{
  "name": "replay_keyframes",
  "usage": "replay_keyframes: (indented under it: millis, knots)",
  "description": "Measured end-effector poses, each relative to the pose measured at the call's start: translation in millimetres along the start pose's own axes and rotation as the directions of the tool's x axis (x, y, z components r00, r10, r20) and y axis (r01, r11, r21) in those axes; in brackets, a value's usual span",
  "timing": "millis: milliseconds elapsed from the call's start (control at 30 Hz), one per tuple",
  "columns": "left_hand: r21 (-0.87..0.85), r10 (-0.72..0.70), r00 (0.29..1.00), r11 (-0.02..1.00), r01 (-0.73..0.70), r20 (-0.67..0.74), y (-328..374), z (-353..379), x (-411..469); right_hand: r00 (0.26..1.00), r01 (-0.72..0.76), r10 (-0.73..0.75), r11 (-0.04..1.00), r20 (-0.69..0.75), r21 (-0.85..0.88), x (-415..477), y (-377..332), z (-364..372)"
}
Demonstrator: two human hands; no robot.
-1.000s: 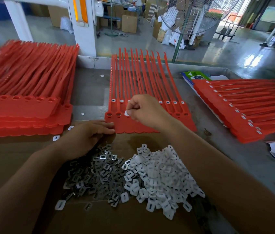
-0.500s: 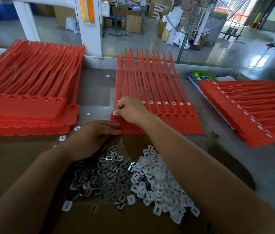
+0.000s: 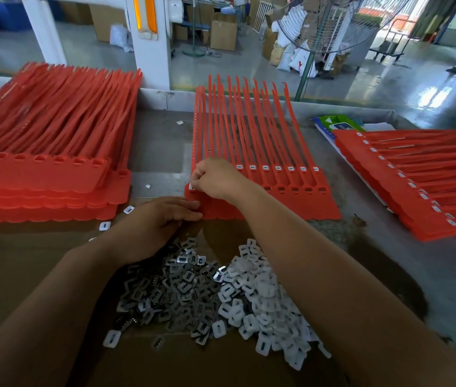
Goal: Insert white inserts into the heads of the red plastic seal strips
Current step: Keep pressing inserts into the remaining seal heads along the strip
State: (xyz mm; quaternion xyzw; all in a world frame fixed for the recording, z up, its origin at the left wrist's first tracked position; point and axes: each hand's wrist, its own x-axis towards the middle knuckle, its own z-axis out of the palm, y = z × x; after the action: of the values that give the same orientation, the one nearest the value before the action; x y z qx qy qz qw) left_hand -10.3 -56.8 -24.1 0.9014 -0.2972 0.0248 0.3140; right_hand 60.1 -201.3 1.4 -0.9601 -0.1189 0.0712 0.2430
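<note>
On the grey desk (image 3: 159, 141), the right hand (image 3: 217, 178) pinches a white insert (image 3: 191, 186) at the leftmost head of the middle red seal strips (image 3: 252, 141); the left hand (image 3: 157, 223), fingers straight, presses their near edge.

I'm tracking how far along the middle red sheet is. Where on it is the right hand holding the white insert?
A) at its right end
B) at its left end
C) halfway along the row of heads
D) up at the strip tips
B: the right hand pinches a white insert at the leftmost head of the middle sheet of red seal strips.
</note>
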Motion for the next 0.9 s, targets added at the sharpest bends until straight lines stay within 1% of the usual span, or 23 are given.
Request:
replay_keyframes:
  millis: [100,300,433,467,567,633,767,900]
  knots:
    - [-0.002,0.005,1.000,1.000,-0.005,-0.005,0,0,0,1.000,-0.004,0.004,1.000,0.011,0.025,-2,1,-2]
    - [0.011,0.014,1.000,1.000,-0.014,-0.004,0,1,0,0.995,0.061,-0.059,0.998,-0.075,0.018,-11,4,0]
    - [0.005,0.015,1.000,1.000,-0.015,-0.004,-1,1,0,0.990,0.094,-0.097,0.995,-0.102,-0.037,-12,5,4]
    - [0.007,0.013,1.000,1.000,-0.013,-0.002,-2,1,0,0.989,0.090,-0.092,0.996,-0.118,-0.020,-12,5,5]
    - [0.011,0.007,1.000,1.000,-0.007,0.003,-3,1,1,0.981,0.067,-0.046,0.992,-0.186,0.107,-13,9,7]
    - [0.011,0.002,1.000,1.000,-0.002,0.006,-3,1,1,0.977,0.080,-0.045,0.983,-0.211,0.162,-13,10,6]
    - [-0.004,-0.006,1.000,1.000,0.006,0.007,-4,1,1,0.966,0.128,-0.091,0.981,-0.241,0.144,-14,9,1]
    - [-0.009,-0.003,1.000,1.000,0.003,0.006,-2,0,1,0.952,0.133,-0.086,0.980,-0.292,0.146,-14,8,1]
